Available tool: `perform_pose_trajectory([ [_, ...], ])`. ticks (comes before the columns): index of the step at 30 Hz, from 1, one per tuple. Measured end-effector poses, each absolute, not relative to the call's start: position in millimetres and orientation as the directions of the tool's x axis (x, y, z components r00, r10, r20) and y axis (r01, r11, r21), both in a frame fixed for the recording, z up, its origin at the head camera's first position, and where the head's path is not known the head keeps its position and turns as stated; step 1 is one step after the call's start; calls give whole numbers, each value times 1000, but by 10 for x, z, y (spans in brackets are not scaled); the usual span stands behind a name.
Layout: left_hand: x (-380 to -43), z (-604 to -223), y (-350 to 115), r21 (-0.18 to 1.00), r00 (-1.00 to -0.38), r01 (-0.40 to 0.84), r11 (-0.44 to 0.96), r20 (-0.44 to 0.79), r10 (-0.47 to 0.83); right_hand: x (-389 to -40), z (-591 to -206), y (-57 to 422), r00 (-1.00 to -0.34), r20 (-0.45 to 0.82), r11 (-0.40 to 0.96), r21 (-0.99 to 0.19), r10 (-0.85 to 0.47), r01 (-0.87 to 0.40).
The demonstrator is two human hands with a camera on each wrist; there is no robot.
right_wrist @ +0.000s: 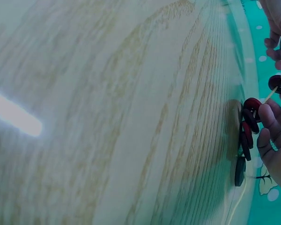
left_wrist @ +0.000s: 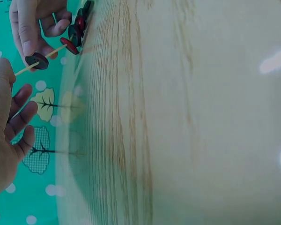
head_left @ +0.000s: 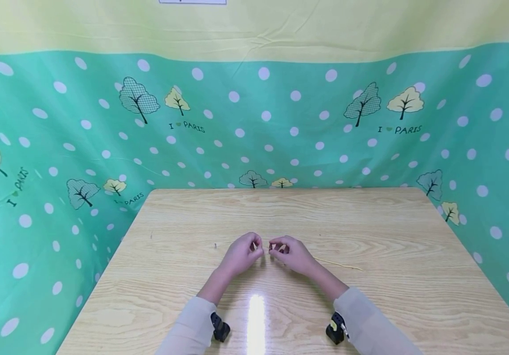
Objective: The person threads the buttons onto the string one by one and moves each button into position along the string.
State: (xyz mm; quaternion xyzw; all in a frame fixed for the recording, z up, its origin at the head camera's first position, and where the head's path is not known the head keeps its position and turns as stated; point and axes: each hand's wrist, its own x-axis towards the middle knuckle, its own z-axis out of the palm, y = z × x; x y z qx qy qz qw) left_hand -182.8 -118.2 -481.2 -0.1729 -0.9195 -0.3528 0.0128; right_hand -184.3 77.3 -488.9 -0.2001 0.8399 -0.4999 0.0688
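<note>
My left hand (head_left: 242,254) pinches a thin yellow string (left_wrist: 23,71) near the middle of the table. Facing it, my right hand (head_left: 295,255) holds a dark round button (left_wrist: 36,61) at its edge between thumb and finger. The string passes through that button. Further along the string hang a red button (left_wrist: 69,46) and several more dark and red ones, bunched below the right hand; the lowest dark button (right_wrist: 240,171) appears close to the tabletop. In the head view the fingers mostly hide the buttons.
The string's loose tail (head_left: 340,265) lies on the wooden table (head_left: 170,296) to the right of my right hand. A tiny dark object (head_left: 215,245) lies left of my left hand. A green dotted curtain (head_left: 254,133) stands behind the table and at both sides.
</note>
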Motion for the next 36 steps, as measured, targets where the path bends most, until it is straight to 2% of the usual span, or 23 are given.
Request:
perform_pose_trajectory([
  [36,-1873,-4887,-1205,662,-945,308,683,128,302,-1884,-4963,882,-908,113,529,-781,-404,-333],
])
